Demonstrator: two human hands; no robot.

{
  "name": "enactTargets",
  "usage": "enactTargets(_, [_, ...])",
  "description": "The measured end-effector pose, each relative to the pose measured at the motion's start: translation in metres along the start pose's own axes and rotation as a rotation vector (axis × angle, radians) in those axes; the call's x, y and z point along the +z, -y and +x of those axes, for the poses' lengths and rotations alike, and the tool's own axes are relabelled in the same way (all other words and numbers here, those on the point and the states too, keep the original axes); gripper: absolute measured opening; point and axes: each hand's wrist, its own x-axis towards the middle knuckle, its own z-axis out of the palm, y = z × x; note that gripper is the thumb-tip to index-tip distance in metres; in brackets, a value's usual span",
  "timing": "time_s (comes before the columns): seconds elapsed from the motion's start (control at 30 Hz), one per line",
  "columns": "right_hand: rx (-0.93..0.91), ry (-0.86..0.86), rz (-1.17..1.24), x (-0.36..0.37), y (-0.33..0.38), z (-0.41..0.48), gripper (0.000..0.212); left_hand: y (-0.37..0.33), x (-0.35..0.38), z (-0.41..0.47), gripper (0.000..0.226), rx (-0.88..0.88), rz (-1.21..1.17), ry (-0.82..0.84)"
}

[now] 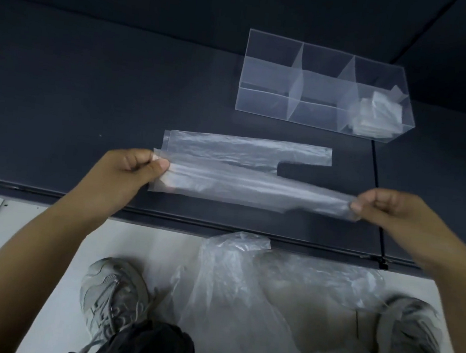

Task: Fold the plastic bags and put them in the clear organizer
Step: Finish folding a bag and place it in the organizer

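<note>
On the dark table, near its front edge, the plastic bag lies long axis left-right: sealed bottom end to the left, handle strips pointing right. Far half is flat on the surface, with the far handle strip stretched out to the right. Near half is raised off the table and doubled lengthwise, pulled taut between the hands. Clear organizer sits farther back and right, well apart from the bag, long side slightly skewed to the table edge, dividers splitting it three across. Right-end section holds a small stack of folded bags; the other sections show only the dividers. Left hand pinches the bag's left end, thumb on top, fingers curled under. Right hand pinches the near handle end the same way, knuckles up. Both forearms reach in from the lower corners. Below the table edge, a heap of loose bags sits between two grey shoes on a pale floor.
</note>
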Motion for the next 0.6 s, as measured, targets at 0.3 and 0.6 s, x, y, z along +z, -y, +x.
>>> enactTargets(0.3, [0.018, -0.396, 0.05, 0.037, -0.002, 0.096, 0.03, 0.01, 0.011, 0.05, 0.039, -0.02, 0.298, -0.249])
enactTargets(0.6, [0.021, -0.529, -0.214, 0.048, -0.005, 0.112, 0.038, -0.005, 0.032, 0.053, 0.02, 0.286, 0.777, -0.537])
